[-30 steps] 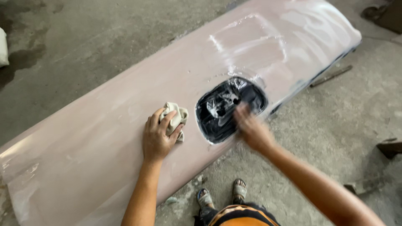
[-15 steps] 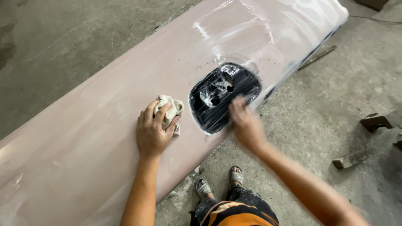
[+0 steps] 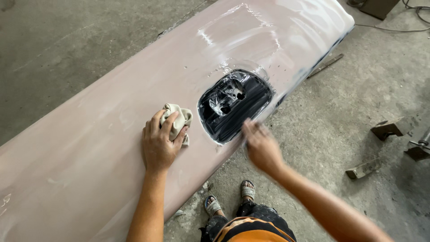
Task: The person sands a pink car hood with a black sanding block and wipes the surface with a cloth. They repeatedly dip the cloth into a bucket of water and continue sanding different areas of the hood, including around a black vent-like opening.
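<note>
Both hands are seen on a long pale pink panel [image 3: 89, 148]: the left hand [image 3: 159, 145] is pressed flat, fingers curled over a crumpled beige cloth [image 3: 178, 120] just left of the dark oval recess [image 3: 235, 105]. The right hand [image 3: 262, 148], blurred, fingers extended and holding nothing, has been drawn from the recess's upper part to its lower rim since a second ago.

Left hand [image 3: 159, 143] lies flat, fingers spread; right hand [image 3: 262, 145] reaches forward, blurred.
</note>
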